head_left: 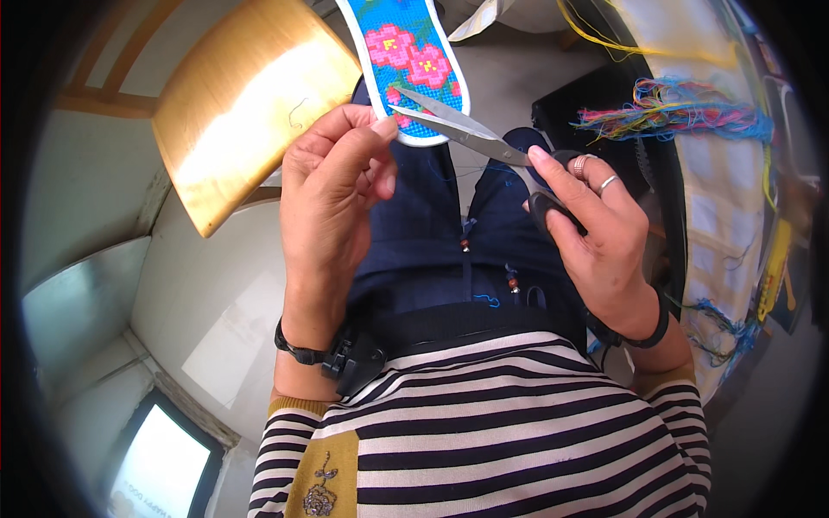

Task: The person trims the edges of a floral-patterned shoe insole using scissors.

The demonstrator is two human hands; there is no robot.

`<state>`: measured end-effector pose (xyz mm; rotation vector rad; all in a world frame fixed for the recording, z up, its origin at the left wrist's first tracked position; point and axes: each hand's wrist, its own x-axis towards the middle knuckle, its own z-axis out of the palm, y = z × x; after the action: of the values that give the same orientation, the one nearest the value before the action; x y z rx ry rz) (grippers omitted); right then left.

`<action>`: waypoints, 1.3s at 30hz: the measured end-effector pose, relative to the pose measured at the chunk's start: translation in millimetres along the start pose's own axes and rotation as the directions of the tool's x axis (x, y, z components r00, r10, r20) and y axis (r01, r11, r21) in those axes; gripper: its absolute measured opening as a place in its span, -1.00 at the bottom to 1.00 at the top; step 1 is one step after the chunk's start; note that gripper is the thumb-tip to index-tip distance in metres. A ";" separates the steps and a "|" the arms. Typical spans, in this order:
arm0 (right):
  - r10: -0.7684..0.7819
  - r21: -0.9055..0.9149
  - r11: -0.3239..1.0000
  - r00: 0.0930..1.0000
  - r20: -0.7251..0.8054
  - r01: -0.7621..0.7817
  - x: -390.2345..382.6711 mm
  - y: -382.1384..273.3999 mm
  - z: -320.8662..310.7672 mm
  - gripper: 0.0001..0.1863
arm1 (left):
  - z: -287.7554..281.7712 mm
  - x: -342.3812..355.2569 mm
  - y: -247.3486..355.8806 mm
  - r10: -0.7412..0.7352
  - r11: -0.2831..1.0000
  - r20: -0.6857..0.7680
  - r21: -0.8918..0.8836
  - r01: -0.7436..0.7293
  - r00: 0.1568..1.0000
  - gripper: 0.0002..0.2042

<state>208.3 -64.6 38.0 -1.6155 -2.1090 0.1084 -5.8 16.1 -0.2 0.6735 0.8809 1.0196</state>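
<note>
My left hand (332, 177) is closed in a pinch, thumb and forefinger together at the lower left rim of an insole (413, 30). Whether they grip that rim or a fine thread cannot be made out. Pink cross-stitched flowers on blue, edged in white, cover the insole, which lies above my dark trousers (414, 233). In my right hand (596, 229) are scissors (471, 136) with black handles. Their blades stand slightly apart over the insole's lower end, pointing left, with the tips close to my left thumb. The insole's upper end is cut off by the view's edge.
A wooden chair or stool seat (229, 104) stands at the left, with a snippet of thread (296, 112) on it. To the right, a bundle of multicoloured thread (673, 112) lies on pale checked cloth (721, 198). More blue thread (725, 332) lies lower down. A lit screen (164, 462) shows at lower left.
</note>
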 end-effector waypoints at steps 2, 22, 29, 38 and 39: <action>0.186 0.297 0.932 0.977 0.103 -0.209 -4.4 0.0 4.1 -0.43 | 0.5 0.2 0.6 -0.019 0.999 -0.006 -0.034 0.019 1.000 -0.91; -0.327 -0.408 0.864 0.945 -0.012 0.294 1.8 15.3 -7.5 -0.47 | 3.7 -1.9 8.6 -0.025 0.977 -0.005 0.214 0.026 1.000 -0.92; 0.160 0.257 0.947 0.976 0.146 -0.194 -5.9 2.2 -4.5 -0.42 | 6.2 -2.5 9.1 -0.021 0.995 0.019 0.098 0.019 1.000 -0.91; 0.381 0.559 0.210 0.593 0.709 -0.802 8.1 -3.3 -16.0 -0.57 | 4.9 -1.0 5.3 -0.030 0.998 -0.015 0.059 0.031 0.999 -0.90; 0.333 0.556 0.147 0.571 0.751 -0.818 8.8 -1.4 -16.7 -0.58 | 4.2 -0.8 4.7 -0.033 0.998 -0.004 0.056 0.033 0.999 -0.89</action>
<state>212.3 -60.6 56.1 -1.6081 -0.9507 1.7702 -4.5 16.9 6.0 0.7029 0.9233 0.9696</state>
